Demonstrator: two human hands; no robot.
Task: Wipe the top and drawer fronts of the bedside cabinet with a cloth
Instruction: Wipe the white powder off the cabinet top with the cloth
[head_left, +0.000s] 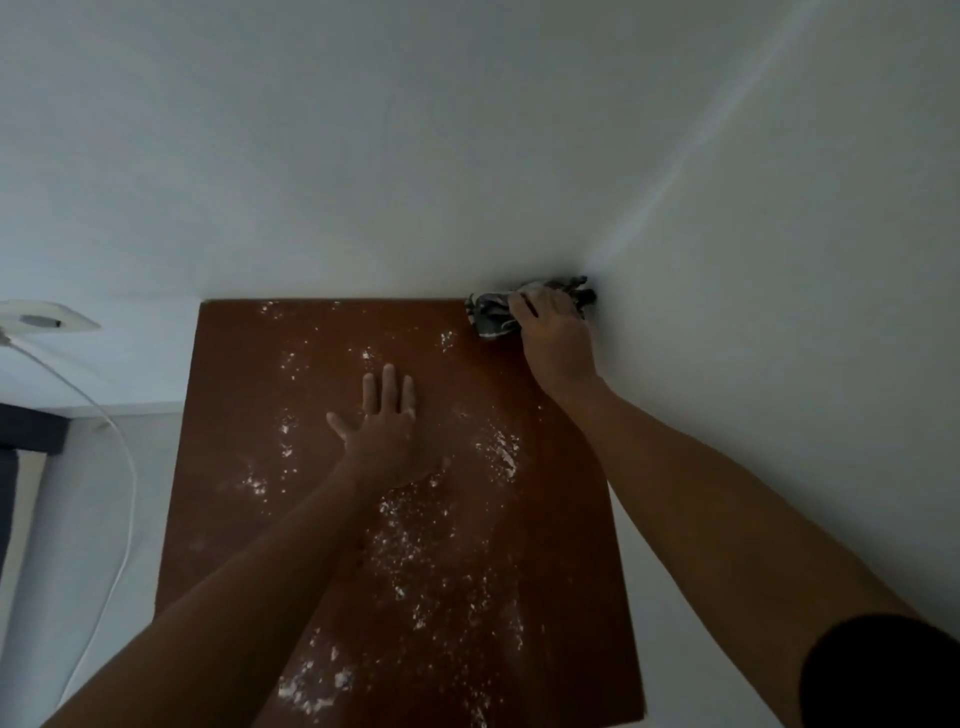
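A brown bedside cabinet top (249, 415) dusted with white powder (410, 551); the left hand (387, 431) lies flat, fingers spread, mid-surface, while the right hand (553, 332) grips a crumpled patterned cloth (488, 312) at the far right corner.

The cabinet top (249, 415) looks like reddish-brown wood or wood laminate, smooth with a dull sheen, scattered with white powdery specks (410, 545). At its far right corner the cloth (491, 312) is soft, crumpled fabric, patterned grey and white. The walls (467, 156) are matt white paint. The cable (124, 467) looks like smooth white plastic.
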